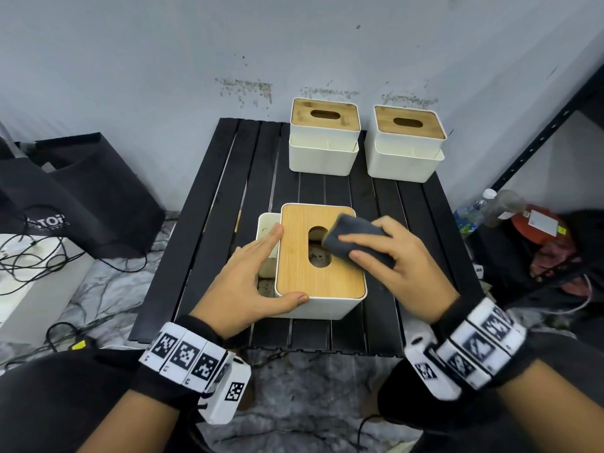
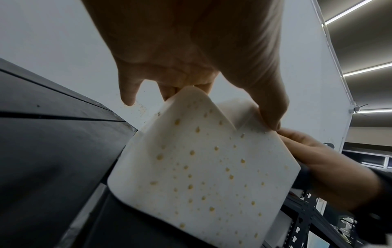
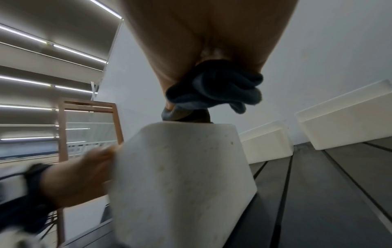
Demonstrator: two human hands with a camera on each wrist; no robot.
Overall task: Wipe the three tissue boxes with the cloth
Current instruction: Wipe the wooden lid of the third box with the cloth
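cloth (image 1: 354, 238) in right hand (image 1: 397, 256) on 1 of 3 tissue boxes (image 1: 318, 259).

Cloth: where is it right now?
In the head view the dark grey cloth is under the right hand, pressed on the wooden lid of the near tissue box, at the right edge of its oval slot.

Black slatted table (image 1: 228, 197) carries three tissue boxes (image 1: 322, 256), two at back.

Black slatted desk (image 1: 228, 197) against stained wall (image 1: 163, 60). Black bag (image 1: 81, 197) and cables (image 1: 29, 256) left. Dark metal shelf (image 1: 539, 138), plastic bottles (image 1: 483, 207) right.
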